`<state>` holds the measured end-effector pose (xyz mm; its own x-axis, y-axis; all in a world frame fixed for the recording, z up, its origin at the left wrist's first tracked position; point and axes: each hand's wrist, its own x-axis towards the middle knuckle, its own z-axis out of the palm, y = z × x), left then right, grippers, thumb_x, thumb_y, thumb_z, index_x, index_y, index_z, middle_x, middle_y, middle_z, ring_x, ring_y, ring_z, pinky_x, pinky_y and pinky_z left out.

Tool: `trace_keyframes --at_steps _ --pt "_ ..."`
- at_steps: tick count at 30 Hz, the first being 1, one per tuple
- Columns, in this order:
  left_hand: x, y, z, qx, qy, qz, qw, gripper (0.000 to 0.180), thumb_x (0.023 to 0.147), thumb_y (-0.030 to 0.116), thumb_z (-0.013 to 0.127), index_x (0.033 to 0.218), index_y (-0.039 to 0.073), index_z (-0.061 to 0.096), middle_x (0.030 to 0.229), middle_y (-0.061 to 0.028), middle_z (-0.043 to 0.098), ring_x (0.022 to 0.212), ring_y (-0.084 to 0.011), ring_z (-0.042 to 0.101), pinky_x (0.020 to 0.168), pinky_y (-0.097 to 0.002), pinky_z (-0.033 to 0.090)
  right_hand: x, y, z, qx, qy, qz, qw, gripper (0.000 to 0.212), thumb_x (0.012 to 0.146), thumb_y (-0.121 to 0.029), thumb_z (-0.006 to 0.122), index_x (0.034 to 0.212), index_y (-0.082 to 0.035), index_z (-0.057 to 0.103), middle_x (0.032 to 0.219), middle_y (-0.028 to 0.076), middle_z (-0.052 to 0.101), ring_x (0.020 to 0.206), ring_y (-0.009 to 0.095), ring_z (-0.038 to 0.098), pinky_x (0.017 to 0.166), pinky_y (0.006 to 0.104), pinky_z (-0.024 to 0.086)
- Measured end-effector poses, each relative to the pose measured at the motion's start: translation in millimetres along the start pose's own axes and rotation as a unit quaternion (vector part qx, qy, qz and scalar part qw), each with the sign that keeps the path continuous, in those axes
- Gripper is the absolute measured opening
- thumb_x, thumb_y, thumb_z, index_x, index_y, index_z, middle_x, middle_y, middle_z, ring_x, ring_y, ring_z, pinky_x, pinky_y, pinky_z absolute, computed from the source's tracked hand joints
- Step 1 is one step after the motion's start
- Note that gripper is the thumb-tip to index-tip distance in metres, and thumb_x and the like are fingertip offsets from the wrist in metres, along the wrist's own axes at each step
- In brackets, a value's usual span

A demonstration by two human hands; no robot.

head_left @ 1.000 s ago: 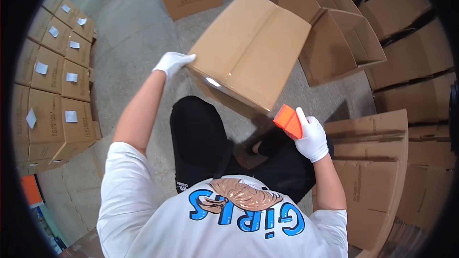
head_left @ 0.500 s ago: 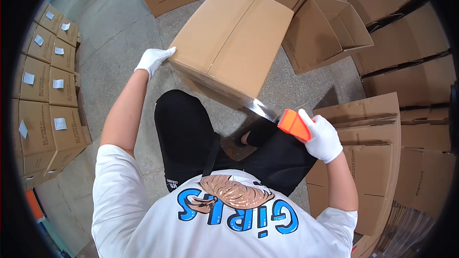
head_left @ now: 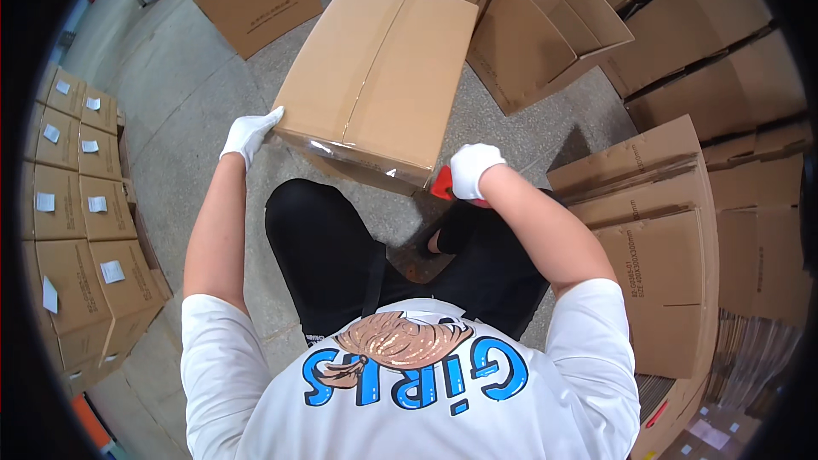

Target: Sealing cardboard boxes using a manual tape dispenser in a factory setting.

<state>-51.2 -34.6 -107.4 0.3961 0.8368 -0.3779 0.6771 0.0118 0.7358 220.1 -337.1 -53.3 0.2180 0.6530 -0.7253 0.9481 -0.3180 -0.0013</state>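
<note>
We see the right grip (head_left: 477, 172), in a white glove, curled firmly around a red tape dispenser (head_left: 442, 183); the hand hides most of the tool, and only one end shows past the knuckles. It stands just beside the near right corner of a brown carton (head_left: 375, 68). The left grip (head_left: 250, 135), gloved too, touches the carton's near left corner with its thumb; its other fingers are mostly hidden, so we cannot tell how far they are bent.

The carton lies between both hands, in front of the knees, its top flaps meeting along a middle seam. We find glossy clear tape (head_left: 324, 149) on its near side, just below the top edge.

Farther out, we see an open carton (head_left: 520, 51) to the right and another (head_left: 264, 4) beyond to the left, on the grey floor (head_left: 204, 102). Flattened cardboard (head_left: 656, 264) leans at right; labelled cartons (head_left: 64, 196) are stacked at far left.
</note>
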Motion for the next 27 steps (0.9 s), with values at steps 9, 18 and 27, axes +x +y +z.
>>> trace_keyframes --at_steps 9,18,27 --pt "15 -8 1 0.003 -0.016 0.02 1.0 0.062 0.079 0.049 0.076 0.096 -0.01 0.071 0.086 -0.0137 0.069 0.074 -0.0182 0.061 0.07 -0.0314 0.049 -2 60 30 0.674 0.451 -0.046 0.583 0.047 0.081 -0.009 0.061 0.126 0.0 0.053 0.1 0.011 0.068 0.092 0.022 0.065 0.082 0.0333 0.051" --pt "15 -11 7 -0.065 -0.002 -0.008 0.998 0.06 0.08 0.05 0.076 0.095 -0.008 0.07 0.082 -0.0125 0.067 0.065 -0.0184 0.062 0.064 -0.0305 0.053 70 -16 -22 0.561 0.487 0.0 0.669 0.052 0.09 -0.036 0.058 0.129 -0.002 0.055 0.123 0.018 0.059 0.114 0.031 0.055 0.099 0.0385 0.042" --pt "14 -6 5 -0.049 -0.019 -0.007 0.999 0.062 0.081 0.049 0.075 0.103 -0.009 0.07 0.093 -0.0137 0.069 0.073 -0.0183 0.064 0.067 -0.031 0.054 111 -36 50 0.872 0.425 0.062 0.234 0.063 0.1 -0.05 0.036 0.132 0.001 0.053 0.135 0.016 0.055 0.125 0.03 0.051 0.106 0.037 0.039"
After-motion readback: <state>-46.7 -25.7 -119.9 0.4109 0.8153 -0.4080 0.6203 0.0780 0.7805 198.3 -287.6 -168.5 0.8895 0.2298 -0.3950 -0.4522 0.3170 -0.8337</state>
